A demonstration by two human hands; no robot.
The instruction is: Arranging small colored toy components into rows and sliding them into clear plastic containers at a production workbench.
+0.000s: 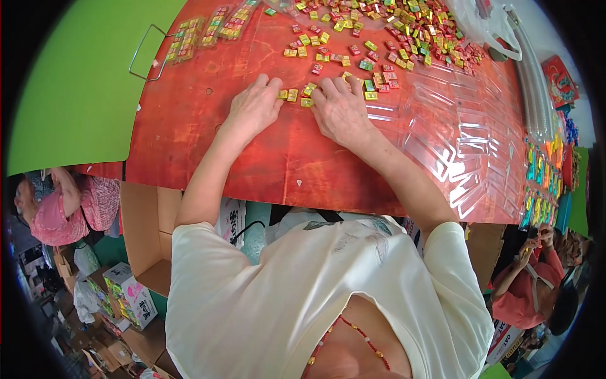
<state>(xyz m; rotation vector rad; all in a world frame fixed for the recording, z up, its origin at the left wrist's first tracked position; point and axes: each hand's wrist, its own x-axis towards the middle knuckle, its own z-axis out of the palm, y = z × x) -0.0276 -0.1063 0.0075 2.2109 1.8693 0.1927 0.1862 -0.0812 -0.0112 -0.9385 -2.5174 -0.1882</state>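
On the red tabletop, my left hand (255,104) has its fingers curled, with a small yellow box (282,95) between thumb and index finger. Beside that box lies another yellow box (292,95). My right hand (344,112) is bent over the table to the right. Its thumb and index finger close on a further yellow box (307,102), though its other fingertips are partly hidden. A green-yellow box (370,96) and several red ones lie just beyond the right hand.
A large pile of small red, yellow and green boxes (410,31) covers the far side. Clear plastic trays (470,136) spread over the right of the table. Filled packs (187,39) and a wire handle (131,63) lie far left. A plastic bag (489,25) sits far right.
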